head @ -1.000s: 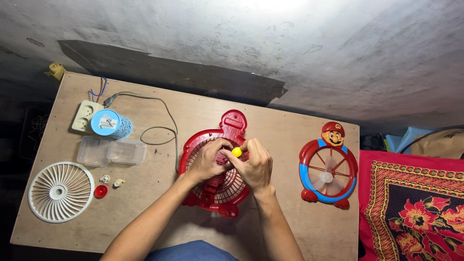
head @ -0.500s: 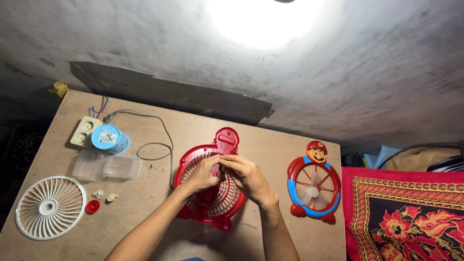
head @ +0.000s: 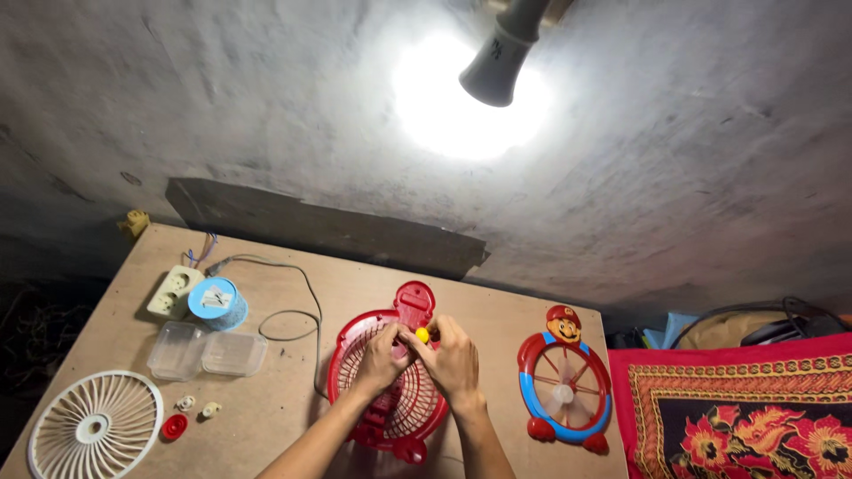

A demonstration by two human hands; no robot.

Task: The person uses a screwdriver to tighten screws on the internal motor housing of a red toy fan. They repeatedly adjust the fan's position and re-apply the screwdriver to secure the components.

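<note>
Here left hand (head: 383, 357) and right hand (head: 454, 359) meet over red fan grille (head: 355, 355) on counter (head: 284, 417); fingers (head: 435, 335) pinching small yellow part (head: 422, 335).

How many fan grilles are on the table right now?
2: the red fan grille under both hands at the centre, and the white fan grille at the table's near-left corner. Others may be hidden.

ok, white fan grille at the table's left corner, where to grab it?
Judging by its pose, take the white fan grille at the outer rim on its right side, coming from above. It lies flat, the left edge runs off the picture, and the thin spokes look too weak for a grip. Mind the red cap beside it.
</note>
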